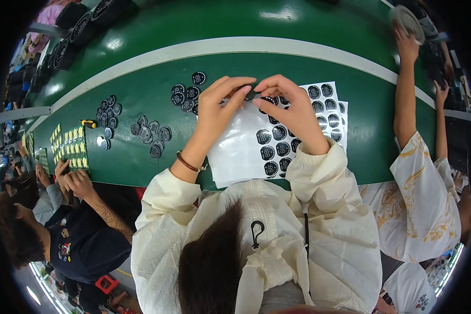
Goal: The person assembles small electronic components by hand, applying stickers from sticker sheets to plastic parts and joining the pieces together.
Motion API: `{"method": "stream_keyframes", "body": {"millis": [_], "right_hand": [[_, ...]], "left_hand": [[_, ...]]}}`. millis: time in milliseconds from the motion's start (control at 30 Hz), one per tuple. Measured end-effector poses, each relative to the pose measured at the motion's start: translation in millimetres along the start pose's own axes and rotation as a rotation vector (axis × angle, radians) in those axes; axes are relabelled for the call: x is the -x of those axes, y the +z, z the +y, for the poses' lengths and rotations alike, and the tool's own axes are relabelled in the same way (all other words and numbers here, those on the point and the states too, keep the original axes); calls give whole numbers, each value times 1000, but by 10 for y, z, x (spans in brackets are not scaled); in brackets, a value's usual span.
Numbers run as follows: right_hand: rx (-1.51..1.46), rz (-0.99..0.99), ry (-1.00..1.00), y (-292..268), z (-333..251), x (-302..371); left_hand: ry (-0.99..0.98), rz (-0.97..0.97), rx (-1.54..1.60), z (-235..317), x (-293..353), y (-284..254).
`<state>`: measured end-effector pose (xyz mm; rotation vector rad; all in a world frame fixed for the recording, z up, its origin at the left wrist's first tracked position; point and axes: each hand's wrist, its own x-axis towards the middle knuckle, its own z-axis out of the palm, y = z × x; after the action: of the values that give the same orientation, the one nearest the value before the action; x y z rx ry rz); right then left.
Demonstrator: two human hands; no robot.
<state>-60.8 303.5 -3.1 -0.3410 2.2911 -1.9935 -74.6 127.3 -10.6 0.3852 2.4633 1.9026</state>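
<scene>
The left hand (218,102) and right hand (292,104), nearly closed, pinch a partly hidden black disc (250,93). Beneath them: sticker sheets (235,149); leftward on the green surface (371,123), loose discs (192,92), then circuit boards (76,148).

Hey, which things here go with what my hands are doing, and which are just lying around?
Seemingly in use:
small dark piece between the left hand and right hand
white sheet beneath
round black stickers on it
probably loose black discs left of it

Apparently separate:
yellow-and-black tool, farther left
green boards near that
</scene>
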Motion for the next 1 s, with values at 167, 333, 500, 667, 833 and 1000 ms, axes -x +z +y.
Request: {"method": "stream_keyframes", "body": {"millis": [167,333,500,667,833,1000], "right_hand": [[-205,8,136,-12,110,-40],[-385,-58,209,-56,86,-47],[-610,4,370,-125,56,-75],[-706,-27,419,-94,74,-58],[-610,58,345,-104,53,-45],[-582,183,314,-115,-45,-42]], "left_hand": [[80,-15,-23,-60,20,31],[72,-33,87,-61,14,18],[206,-24,94,10,-53,50],[308,-42,-76,28,-26,34],[315,4,-140,23,-10,22],[299,8,-131,30,-5,14]]}}
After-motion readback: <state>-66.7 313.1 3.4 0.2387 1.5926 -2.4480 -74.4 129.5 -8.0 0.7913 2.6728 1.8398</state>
